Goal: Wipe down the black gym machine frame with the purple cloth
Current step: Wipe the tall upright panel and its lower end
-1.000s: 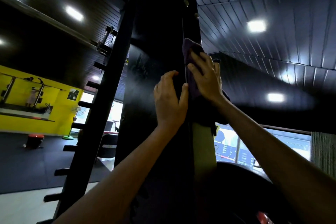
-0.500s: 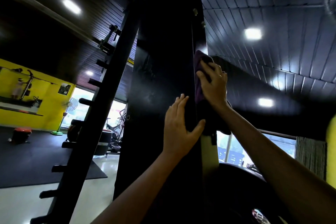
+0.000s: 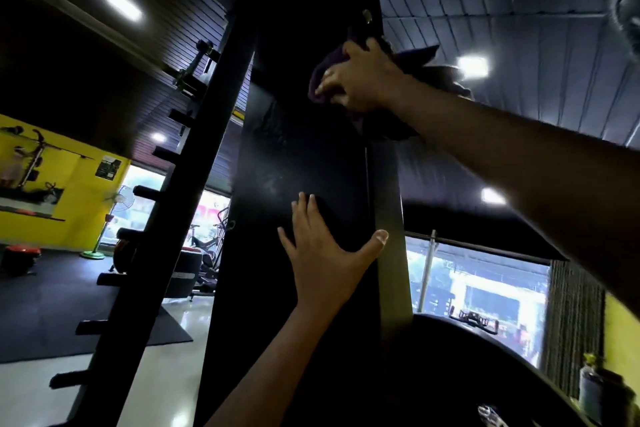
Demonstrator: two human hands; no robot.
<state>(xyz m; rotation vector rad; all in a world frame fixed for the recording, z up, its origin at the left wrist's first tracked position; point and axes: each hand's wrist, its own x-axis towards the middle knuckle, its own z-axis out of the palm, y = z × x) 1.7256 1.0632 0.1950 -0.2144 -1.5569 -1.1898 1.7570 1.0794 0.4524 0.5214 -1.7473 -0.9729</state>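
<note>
At six o'clock, nearest me, my left hand point(image 3: 323, 262) lies splayed flat, empty, bracing the black frame point(image 3: 294, 166). At twelve, farther up, my right hand point(image 3: 360, 80) presses the bunched purple cloth point(image 3: 320, 74) against it, mid-wipe. Next, I judge: a firm downward stroke.

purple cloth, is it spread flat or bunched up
Bunched up: the purple cloth is wadded under the right hand against the black frame.

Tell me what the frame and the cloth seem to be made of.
Frame: probably painted metal, black with a dull sheen; flat hard faces, straight edges, bolts near the top, faint smears. Cloth: soft fabric, dark purple, perhaps microfibre; it bunches and folds under the right hand. The weave is too dark to see.
</note>
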